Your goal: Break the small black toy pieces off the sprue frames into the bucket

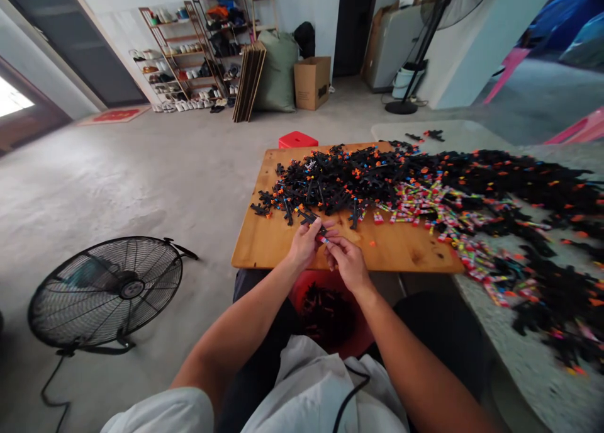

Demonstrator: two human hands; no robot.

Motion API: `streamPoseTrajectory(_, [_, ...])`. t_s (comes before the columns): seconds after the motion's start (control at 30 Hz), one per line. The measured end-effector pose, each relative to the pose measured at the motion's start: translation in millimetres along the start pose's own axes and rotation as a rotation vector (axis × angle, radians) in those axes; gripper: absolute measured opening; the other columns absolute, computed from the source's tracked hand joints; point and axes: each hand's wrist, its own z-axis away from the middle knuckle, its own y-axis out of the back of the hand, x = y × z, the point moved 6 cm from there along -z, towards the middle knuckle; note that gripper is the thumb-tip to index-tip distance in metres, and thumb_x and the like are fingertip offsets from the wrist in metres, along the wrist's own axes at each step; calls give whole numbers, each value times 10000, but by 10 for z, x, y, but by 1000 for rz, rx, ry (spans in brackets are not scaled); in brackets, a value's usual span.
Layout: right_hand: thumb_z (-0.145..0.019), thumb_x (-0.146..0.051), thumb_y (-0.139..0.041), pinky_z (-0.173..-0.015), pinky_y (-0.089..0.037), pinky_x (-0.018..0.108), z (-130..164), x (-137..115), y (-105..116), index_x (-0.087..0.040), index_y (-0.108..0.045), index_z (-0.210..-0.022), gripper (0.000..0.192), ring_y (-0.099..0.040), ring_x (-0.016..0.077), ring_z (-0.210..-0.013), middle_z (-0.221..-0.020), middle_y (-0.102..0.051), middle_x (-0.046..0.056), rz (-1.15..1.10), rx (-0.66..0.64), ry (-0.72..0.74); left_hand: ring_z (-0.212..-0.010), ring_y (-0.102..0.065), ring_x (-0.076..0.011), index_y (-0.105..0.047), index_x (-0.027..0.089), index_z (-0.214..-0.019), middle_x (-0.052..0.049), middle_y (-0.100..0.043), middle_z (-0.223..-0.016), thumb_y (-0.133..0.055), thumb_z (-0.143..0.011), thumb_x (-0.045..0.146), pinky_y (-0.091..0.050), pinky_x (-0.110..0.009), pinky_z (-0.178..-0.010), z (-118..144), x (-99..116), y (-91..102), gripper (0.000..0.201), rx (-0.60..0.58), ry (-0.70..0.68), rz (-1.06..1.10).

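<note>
Left hand (306,244) is gripping a toy gun (308,218), right hand (348,257) is pinching a tube (323,238); slackening fingers would be risking a drop into the bucket (361,323).

the table (252,244) is smooth, a bit shiny wood, and the toy guns (325,178) look like dull plastic. the bucket (362,332) looks like smooth plastic, the box (308,85) is dull cardboard and the shirt (309,398) is wrinkly cloth

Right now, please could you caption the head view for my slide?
At a wooden table, left hand holds a black toy gun, right hand pinches a colourful piece.
</note>
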Motion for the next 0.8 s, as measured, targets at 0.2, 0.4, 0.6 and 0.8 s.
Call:
streamPoseTrajectory(0.2, [-780,-558,-835,-446,-438,249,34,-46,20,-184,-777,-1035,457,-531,115,-487,-662,-655,-24,-157,14,-13,-662,-716,-161,-665,147,-913,-31,-732,-753,-876,-756,598,-550,-271,-661,34,27,-41,522,-53,14,47])
streamPoseTrajectory(0.4, [-772,-563,-840,-472,-484,268,42,-107,30,-174,-791,-1025,466,-566,128,-494,-677,-687,-12,-80,-22,-13,-632,-704,-169,-663,143,-977,-25,-709,-720,-837,-787,625,-537,-279,-634,61,48,-26,547,-5,5,1])
streamPoseTrajectory(0.6, [-761,-522,-851,-468,-475,256,54,-90,1,-181,-798,-1016,429,-559,122,-491,-660,-675,-20,-155,16,-34,-646,-710,-180,-664,155,-974,-20,-695,-716,-818,-807,613,-544,-284,-625,104,45,-66,511,-15,19,-22])
streamPoseTrajectory(0.8, [-743,-482,-854,-489,-503,264,76,-44,-13,-173,-797,-976,392,-580,123,-523,-692,-684,-5,-220,96,-28,-693,-707,-175,-648,178,-899,-26,-702,-760,-805,-832,568,-545,-280,-654,133,65,-96,425,24,-55,-47])
